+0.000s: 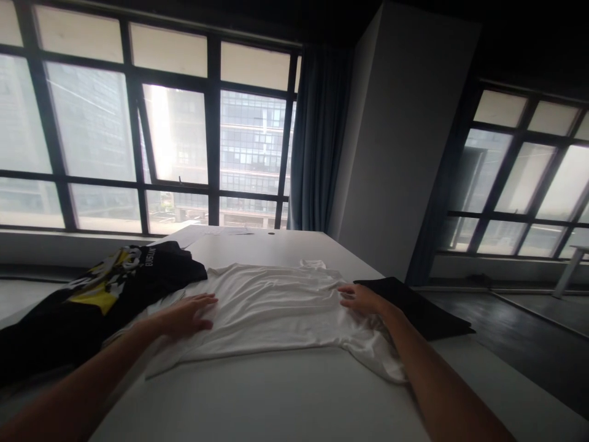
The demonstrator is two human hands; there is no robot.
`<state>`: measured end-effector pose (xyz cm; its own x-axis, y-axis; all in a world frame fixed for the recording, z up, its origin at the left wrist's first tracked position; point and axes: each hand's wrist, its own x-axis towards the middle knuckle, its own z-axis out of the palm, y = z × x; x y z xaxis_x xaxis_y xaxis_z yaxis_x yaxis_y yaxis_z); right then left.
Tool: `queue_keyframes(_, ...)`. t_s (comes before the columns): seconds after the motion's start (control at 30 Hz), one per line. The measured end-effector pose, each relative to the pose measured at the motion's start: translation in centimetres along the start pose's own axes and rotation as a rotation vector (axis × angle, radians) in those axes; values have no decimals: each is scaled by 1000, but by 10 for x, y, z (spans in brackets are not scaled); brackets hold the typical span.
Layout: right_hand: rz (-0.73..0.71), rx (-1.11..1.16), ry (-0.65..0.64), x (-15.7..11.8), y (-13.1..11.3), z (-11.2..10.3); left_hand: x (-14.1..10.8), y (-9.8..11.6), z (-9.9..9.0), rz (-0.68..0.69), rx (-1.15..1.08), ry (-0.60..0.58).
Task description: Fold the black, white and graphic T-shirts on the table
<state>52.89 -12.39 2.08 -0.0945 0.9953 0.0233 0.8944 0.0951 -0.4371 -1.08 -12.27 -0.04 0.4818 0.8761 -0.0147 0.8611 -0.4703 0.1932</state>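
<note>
A white shirt [280, 307] lies spread across the white table [257, 399], with wrinkles running over its surface. On its left part rests my left hand [186, 316], palm down with the fingers apart. My right hand [361, 299] is on the right part of the shirt, its fingers spread and slightly bent, holding nothing that shows. Cloth is bunched beneath and beside my right wrist. Part of the shirt's left side is hidden by my left forearm.
A black garment with a yellow and white print [105, 288] lies heaped at the left. Folded black cloth [414, 307] sits at the table's right edge. Papers [234, 231] lie at the far end, before windows, a blue curtain [317, 141] and a pillar [396, 141].
</note>
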Motion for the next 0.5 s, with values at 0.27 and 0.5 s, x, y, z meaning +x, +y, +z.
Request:
queue_keyframes(0.27,334,-168,-268,-7,10,-10,-15,17,-25,-63,76,-143)
queue_keyframes(0.5,274,-350,-5,1,5,-13,4,13,-15,-131,120,193)
